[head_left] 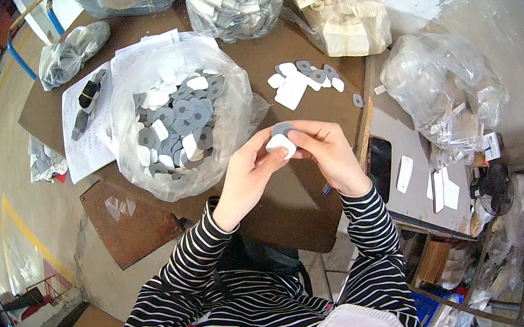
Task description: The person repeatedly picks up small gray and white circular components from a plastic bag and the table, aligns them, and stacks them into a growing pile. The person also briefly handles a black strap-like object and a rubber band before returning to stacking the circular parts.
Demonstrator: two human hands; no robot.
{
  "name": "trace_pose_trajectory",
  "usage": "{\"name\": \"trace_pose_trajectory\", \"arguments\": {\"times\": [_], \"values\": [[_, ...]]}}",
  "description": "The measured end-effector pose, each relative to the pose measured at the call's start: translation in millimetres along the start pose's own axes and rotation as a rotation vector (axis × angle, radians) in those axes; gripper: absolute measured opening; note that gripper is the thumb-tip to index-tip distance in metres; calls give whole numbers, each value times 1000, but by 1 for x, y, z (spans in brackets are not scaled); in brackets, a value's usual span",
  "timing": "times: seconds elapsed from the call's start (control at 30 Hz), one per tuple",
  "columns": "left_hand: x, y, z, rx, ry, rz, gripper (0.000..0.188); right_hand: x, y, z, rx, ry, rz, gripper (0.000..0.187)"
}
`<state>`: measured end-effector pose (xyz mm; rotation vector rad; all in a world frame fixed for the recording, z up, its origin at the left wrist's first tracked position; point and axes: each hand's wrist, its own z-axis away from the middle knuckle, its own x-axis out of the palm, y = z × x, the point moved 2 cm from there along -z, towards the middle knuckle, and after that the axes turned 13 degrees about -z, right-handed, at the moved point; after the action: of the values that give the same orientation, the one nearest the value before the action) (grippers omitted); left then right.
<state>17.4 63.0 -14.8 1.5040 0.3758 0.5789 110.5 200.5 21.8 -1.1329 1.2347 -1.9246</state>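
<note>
Above the brown table, my left hand (247, 173) and my right hand (333, 153) meet, both closed on a small flat pad (281, 145). The pad shows a white rounded face with a grey part at its top edge. Thumbs and fingertips pinch it from both sides, and some fingers are hidden behind it. To the left of my hands, an open clear plastic bag (223, 69) holds many similar grey and white pads (183, 111), several with a dark hole. Farther right lies a loose pile of grey and white pads (293, 86).
Papers (84, 147) with a dark strapped item (90, 92) lie left of the bag. Filled plastic bags (234, 2) line the table's back. At right, a side table (407, 207) bears a dark phone (379, 161), white pieces and a crumpled plastic bag (445, 93).
</note>
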Motion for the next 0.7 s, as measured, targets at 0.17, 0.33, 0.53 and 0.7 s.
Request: {"name": "trace_pose_trajectory", "arguments": {"times": [0.17,0.33,0.53,0.7], "values": [[-8,2,7,1,33,71,34,13,-7,7,-73,-7,134,27],[-19,7,12,106,194,0,26,31,-6,1,-159,-59,163,24],[-54,24,17,212,459,-13,21,54,-12,-35,-42,-116,-150,31],[-124,31,12,241,677,-503,31,83,-21,-74,6,-233,-32,43]]}}
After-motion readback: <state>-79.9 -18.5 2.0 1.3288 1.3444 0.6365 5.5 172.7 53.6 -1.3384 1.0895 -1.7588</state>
